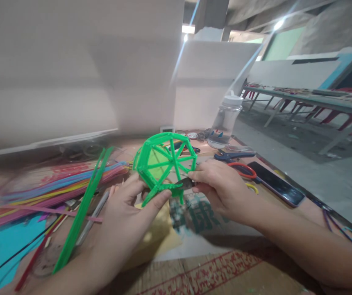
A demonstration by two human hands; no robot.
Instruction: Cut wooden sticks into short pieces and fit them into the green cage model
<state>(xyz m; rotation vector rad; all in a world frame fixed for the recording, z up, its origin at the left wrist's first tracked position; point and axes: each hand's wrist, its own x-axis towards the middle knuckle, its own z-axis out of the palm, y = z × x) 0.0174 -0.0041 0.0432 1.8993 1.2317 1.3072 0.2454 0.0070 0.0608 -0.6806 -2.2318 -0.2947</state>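
Both hands at work on a green frame held up above the desk.
The frame [173, 159], an upright, many-sided wheel with spokes, is in front of the person, near the middle of the view; the left hand [129, 205] pinches its lower edge between thumb and fingers. The right hand [220, 186] pinches a dark tool [186, 183], its tip at the frame's lower edge; whether it touches is too blurred to tell. On the desk [163, 280], green strips [83, 213] lie left of the left hand, by a coloured bundle [71, 188] and a blue sheet [12, 250]. A phone [275, 183] lies right of the right hand, beside an orange handle [251, 171]; a clear bottle [225, 121] stands behind.
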